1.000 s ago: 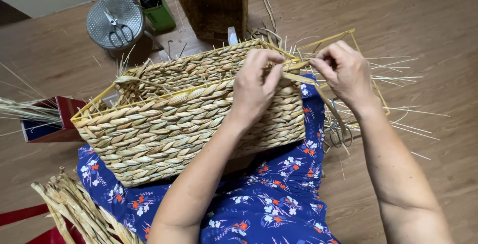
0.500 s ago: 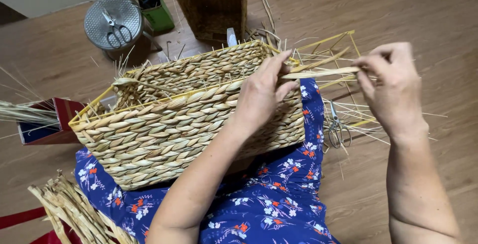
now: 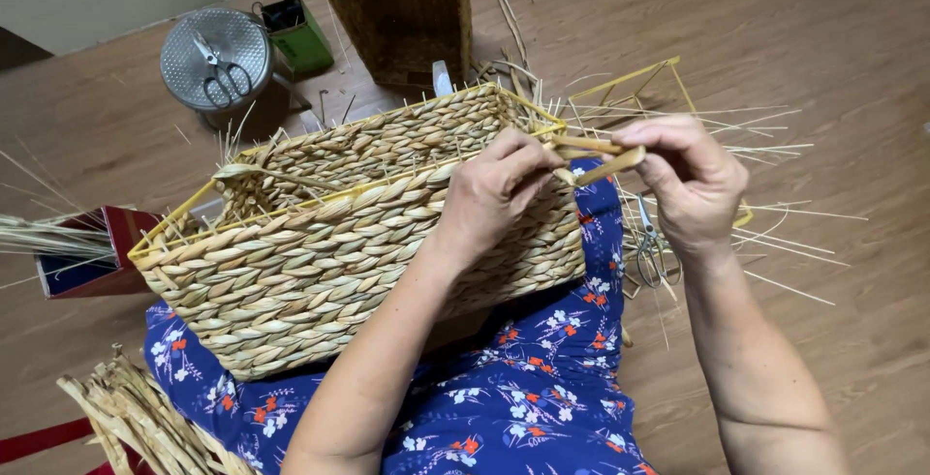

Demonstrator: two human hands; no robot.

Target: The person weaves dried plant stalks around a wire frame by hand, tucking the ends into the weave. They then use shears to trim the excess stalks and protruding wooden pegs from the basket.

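A flat straw strand (image 3: 601,160) runs from the near right corner of a woven basket (image 3: 358,233), which rests on the person's lap over a blue flowered skirt (image 3: 523,388) in the middle of the frame. The left hand (image 3: 499,189) lies on the basket's rim with its fingers pinched on the strand's inner end. The right hand (image 3: 688,180), just right of the basket, has its fingers closed on the strand's outer end. Small scissors (image 3: 647,243) lie on the wooden floor (image 3: 852,68) below the right hand, among thin loose straws. At upper centre stands a taller woven box (image 3: 397,15); at upper left, a metal lid (image 3: 215,57) carries another pair of scissors.
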